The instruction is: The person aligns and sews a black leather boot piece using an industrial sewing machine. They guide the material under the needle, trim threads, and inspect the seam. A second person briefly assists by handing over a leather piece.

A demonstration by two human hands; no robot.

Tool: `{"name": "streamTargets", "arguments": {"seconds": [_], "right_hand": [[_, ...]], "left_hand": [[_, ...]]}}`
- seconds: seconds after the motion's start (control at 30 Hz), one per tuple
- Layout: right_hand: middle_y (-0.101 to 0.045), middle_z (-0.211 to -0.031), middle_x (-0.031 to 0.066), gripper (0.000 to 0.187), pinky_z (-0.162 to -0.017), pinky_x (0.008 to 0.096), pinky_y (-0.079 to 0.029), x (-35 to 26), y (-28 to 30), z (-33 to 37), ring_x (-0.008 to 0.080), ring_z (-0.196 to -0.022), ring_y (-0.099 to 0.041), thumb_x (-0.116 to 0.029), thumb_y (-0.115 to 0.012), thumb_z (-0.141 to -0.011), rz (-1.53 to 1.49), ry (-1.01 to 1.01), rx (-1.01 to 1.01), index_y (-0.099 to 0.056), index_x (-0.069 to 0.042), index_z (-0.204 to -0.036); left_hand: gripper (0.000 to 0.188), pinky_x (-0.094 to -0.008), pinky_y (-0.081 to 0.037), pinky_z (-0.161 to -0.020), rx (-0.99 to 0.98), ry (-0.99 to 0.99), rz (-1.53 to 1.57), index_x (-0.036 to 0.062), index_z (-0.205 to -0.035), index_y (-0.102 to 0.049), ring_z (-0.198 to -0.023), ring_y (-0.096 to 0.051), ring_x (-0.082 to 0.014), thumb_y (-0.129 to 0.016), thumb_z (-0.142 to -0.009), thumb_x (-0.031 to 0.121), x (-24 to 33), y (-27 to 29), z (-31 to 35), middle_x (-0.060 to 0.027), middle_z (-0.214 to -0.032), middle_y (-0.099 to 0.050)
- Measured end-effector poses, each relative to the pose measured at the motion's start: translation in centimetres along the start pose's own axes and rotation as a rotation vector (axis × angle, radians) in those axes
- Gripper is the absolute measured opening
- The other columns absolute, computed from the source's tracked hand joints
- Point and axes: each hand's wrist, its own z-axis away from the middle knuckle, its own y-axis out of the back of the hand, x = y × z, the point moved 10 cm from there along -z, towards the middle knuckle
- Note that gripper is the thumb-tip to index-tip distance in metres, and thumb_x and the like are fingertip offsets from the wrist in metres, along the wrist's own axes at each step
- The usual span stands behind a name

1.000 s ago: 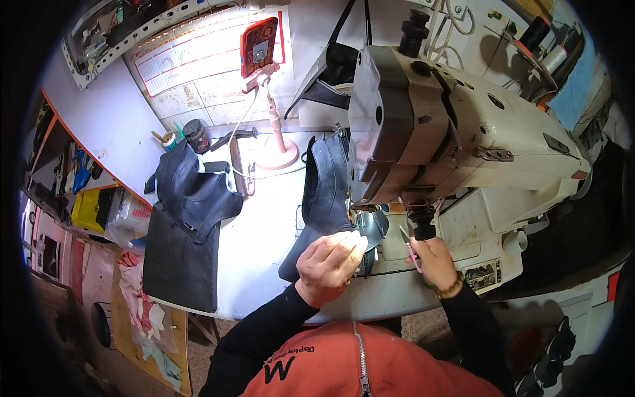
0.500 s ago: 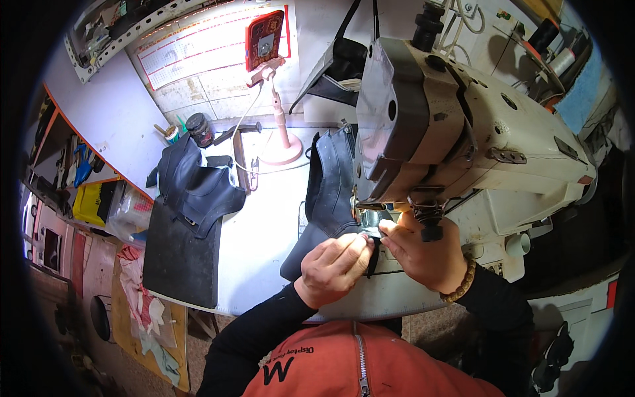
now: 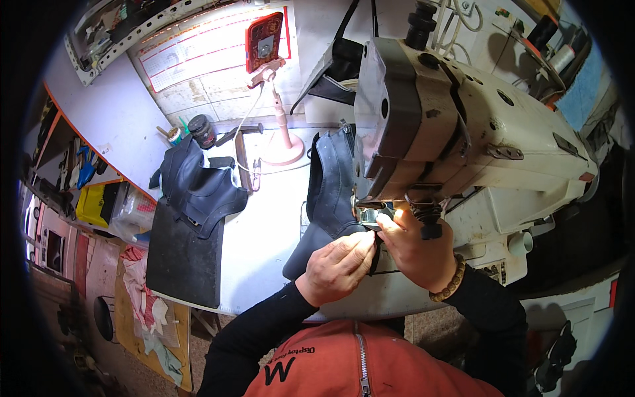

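Note:
A black leather boot upper [image 3: 335, 175] lies on the white table, its near part beneath the head of a sewing machine [image 3: 423, 126]. My left hand [image 3: 336, 268] pinches the edge of the leather just in front of the metal needle area [image 3: 370, 216]. Close against those fingertips, my right hand [image 3: 418, 250] has its thumb and forefinger bent onto the same edge. The machine's tension knob partly covers the right fingers. What lies exactly between the fingertips is too small to make out.
Left on the table, another black upper [image 3: 205, 182] rests partly on a dark board [image 3: 185, 261]. Behind stand a pink phone stand [image 3: 283, 142] holding a red-cased phone [image 3: 263, 43], a dark jar [image 3: 201, 130] and a hammer [image 3: 248, 130]. A black bag-like piece [image 3: 334, 76] hangs by the machine.
My right hand has shifted slightly left, toward my left hand. Both hands stay at the needle area, and the boot upper has barely moved. The whole view has shifted a little.

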Motion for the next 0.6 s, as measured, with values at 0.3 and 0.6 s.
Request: {"name": "streamTargets", "arguments": {"seconds": [0.3, 0.6], "right_hand": [[-0.057, -0.086, 0.0018, 0.020, -0.058, 0.0342, -0.050, -0.11, -0.29, 0.48, 0.0204, -0.074, -0.062, -0.014, -0.072, -0.080, 0.013, -0.028, 0.043, -0.070, -0.012, -0.100], [-0.056, -0.079, 0.0001, 0.009, -0.056, 0.0341, -0.046, 0.13, -0.44, 0.62, 0.0191, -0.075, -0.058, -0.014, -0.065, -0.075, -0.018, -0.059, 0.067, -0.064, -0.015, -0.085]], "left_hand": [[0.024, -0.0322, -0.055, -0.086, 0.013, 0.062, -0.002, 0.0047, -0.101, -0.074, -0.101, -0.069, -0.0215, -0.063, -0.080, 0.006, -0.60, 0.73, -0.29, -0.0075, -0.108, -0.071], [0.025, -0.0307, -0.055, -0.082, 0.021, 0.101, 0.015, 0.0047, -0.102, -0.074, -0.097, -0.070, -0.0208, -0.060, -0.081, 0.007, -0.81, 0.45, -0.48, -0.0070, -0.106, -0.072]]}}
